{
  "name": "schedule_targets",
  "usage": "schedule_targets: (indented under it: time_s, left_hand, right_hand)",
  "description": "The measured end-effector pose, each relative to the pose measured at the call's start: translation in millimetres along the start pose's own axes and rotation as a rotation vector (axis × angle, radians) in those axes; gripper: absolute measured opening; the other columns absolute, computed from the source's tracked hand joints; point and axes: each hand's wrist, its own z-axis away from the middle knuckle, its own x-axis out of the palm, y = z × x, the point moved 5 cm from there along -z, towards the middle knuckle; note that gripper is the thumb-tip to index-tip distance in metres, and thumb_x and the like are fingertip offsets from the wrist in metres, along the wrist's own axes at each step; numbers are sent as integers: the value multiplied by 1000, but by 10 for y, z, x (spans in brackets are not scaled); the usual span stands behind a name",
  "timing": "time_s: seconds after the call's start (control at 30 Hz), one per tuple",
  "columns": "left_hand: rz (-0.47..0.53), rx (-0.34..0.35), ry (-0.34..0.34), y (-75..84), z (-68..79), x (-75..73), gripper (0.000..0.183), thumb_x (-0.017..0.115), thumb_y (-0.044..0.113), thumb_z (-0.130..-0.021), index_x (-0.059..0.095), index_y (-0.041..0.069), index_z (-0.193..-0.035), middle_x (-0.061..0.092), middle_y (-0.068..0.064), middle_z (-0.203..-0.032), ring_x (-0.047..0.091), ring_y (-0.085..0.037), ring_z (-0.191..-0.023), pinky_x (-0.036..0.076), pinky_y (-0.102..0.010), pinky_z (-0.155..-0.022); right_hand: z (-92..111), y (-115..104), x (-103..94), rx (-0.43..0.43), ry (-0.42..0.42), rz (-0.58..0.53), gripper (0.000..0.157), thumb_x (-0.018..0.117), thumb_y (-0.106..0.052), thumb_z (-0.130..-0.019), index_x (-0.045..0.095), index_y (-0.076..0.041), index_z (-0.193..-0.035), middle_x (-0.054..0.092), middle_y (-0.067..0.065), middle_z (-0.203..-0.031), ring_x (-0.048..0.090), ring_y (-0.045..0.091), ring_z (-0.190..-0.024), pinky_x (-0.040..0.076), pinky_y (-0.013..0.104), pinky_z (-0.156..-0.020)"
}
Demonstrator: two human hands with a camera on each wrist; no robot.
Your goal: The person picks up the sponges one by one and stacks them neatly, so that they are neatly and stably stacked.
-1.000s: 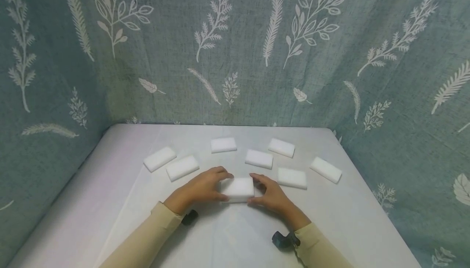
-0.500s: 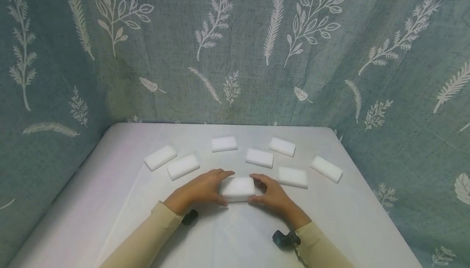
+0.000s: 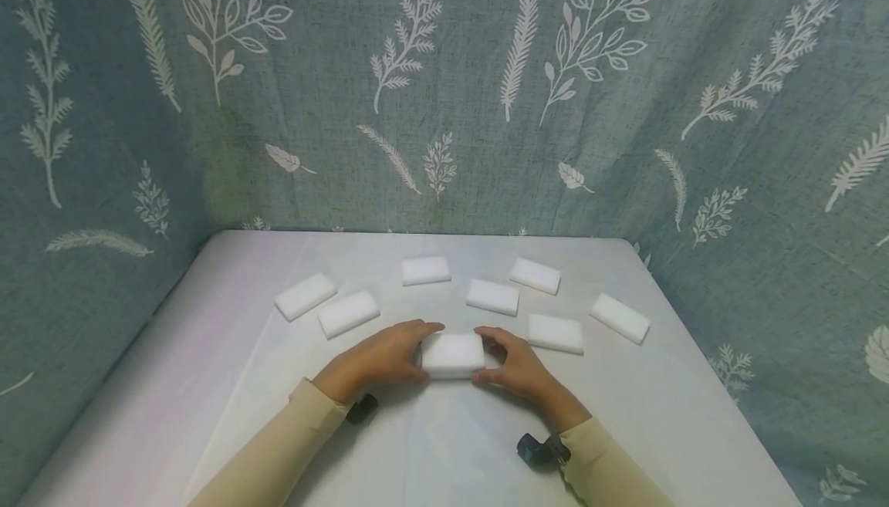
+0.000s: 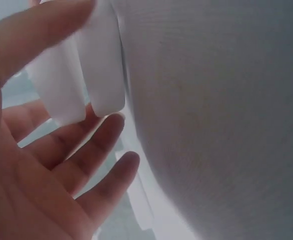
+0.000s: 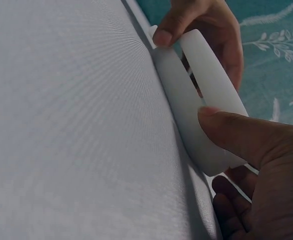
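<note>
Both hands, left hand (image 3: 378, 358) and right hand (image 3: 514, 368), held a stack of two white rectangular foam sponges (image 3: 453, 355) on the surface (image 3: 444, 445), each grip pinching its ends; squaring edges needed even, gentle pressure.

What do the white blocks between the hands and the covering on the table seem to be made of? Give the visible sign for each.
White blocks: probably soft foam, like melamine sponge; matte, rounded edges, no gloss in the right wrist view.
Table cover: seemingly a thin woven or nonwoven fabric sheet; fine grid texture up close, matte white.
</note>
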Motion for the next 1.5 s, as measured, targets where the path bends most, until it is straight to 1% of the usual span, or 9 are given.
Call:
schedule_targets:
  time_s: [0.17,0.43,0.57,0.73,0.83,0.9,1.07,1.37,1.5]
  left_hand:
    - [8,-7,2,11,-5,-50,85,86,38,-72,46,14,-144,56,-3,-132,52,-16,-116,45,-38,-96]
    - [4,5,1,0,-20,-82,80,85,32,-74,49,12,-142,57,-4,-131,53,-17,-116,45,-37,-96]
    - [-10,14,10,5,-23,-105,79,86,31,-73,50,12,-141,58,-3,-129,54,-16,-113,46,-37,-94]
    - [-46,-5,9,-34,-11,-130,83,88,31,-70,50,11,-141,59,-3,-126,55,-15,-110,47,-37,-94]
    - [-69,-16,8,-97,25,-148,85,89,31,-69,50,11,-141,59,-4,-127,55,-17,-111,46,-37,-96]
    - [-63,-23,17,-137,72,-180,84,89,30,-69,50,10,-141,59,-6,-129,54,-21,-117,44,-40,-99]
    - [-68,-47,55,-265,201,-270,82,88,27,-70,50,9,-141,58,-7,-129,51,-25,-122,41,-42,-101]
    - [-97,-155,172,-579,399,-430,73,86,24,-72,55,10,-136,58,-8,-129,53,-26,-121,42,-44,-100]
    - [-100,-159,228,-731,484,-542,69,86,19,-71,57,6,-132,59,-12,-127,53,-31,-119,42,-47,-99]
  right_hand:
    - [-29,-28,-16,-22,-1,-7,76,90,-27,-67,58,-12,-134,61,2,-128,56,23,-116,41,46,-101]
    - [-64,-56,-11,-82,10,-3,79,91,-26,-66,56,-11,-136,60,2,-129,58,23,-111,45,46,-96]
    - [-81,-64,-10,-72,13,-7,78,90,-28,-66,57,-11,-135,61,3,-129,58,24,-112,44,46,-97]
    - [-86,-87,-16,-84,9,-8,78,90,-28,-67,57,-11,-135,60,3,-131,57,24,-114,43,47,-98]
    - [-76,-96,-15,-117,18,10,78,90,-28,-66,57,-10,-135,59,2,-132,55,24,-118,42,46,-100]
    - [-62,-102,-9,-140,25,14,78,90,-28,-67,56,-9,-134,59,2,-132,54,24,-119,42,46,-100]
    - [-4,-107,5,-139,33,0,76,90,-29,-67,58,-9,-132,60,3,-130,55,24,-119,43,44,-100]
    - [46,-71,-5,-142,49,1,73,90,-29,-66,59,-10,-130,61,2,-127,58,22,-115,45,40,-98]
    - [32,-85,-9,-132,41,-15,74,90,-29,-67,59,-9,-131,61,2,-128,58,22,-116,44,41,-99]
